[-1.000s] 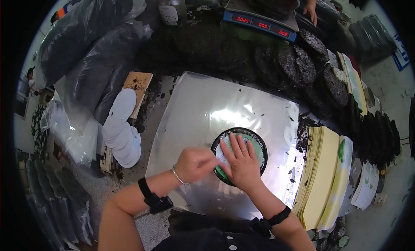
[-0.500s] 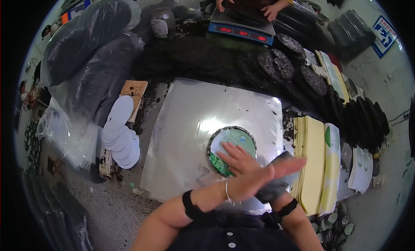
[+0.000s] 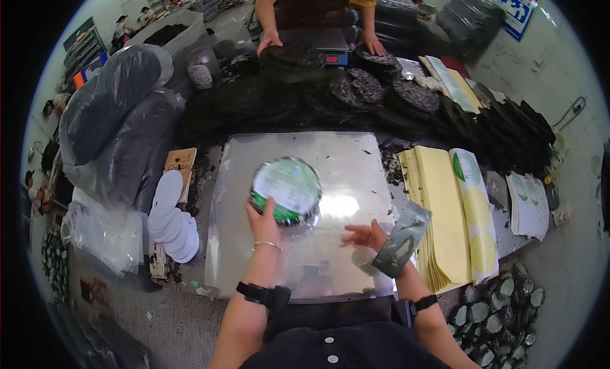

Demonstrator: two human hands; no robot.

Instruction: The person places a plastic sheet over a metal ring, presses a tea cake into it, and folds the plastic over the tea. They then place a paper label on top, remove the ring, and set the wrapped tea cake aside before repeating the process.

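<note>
My left hand (image 3: 262,224) grips the near-left edge of a round, dark seaweed cake (image 3: 287,188) with a green and white printed label on top. The cake is tilted above a shiny metal sheet (image 3: 248,264). To its right, my right hand (image 3: 367,234) hovers over the sheet with fingers stretched out to the left and apart. A flat, grey, rectangular piece (image 3: 403,240) with dark smears lies across the back of that hand and its wrist. The underside of the cake and some of my left fingers are hidden.
White paper discs (image 3: 170,219) lie fanned at left, near stuffed plastic bags (image 3: 121,108). Yellow sheets (image 3: 438,210) and a printed roll (image 3: 473,210) are at right. Beyond are dark round cakes (image 3: 416,97), a scale (image 3: 335,59) and another person's hands (image 3: 270,40).
My left hand has gone from lying flat on the cake to gripping its edge, bringing it leftward. My right hand has uncrossed from beneath the left. The other person has moved a dark cake off the scale.
</note>
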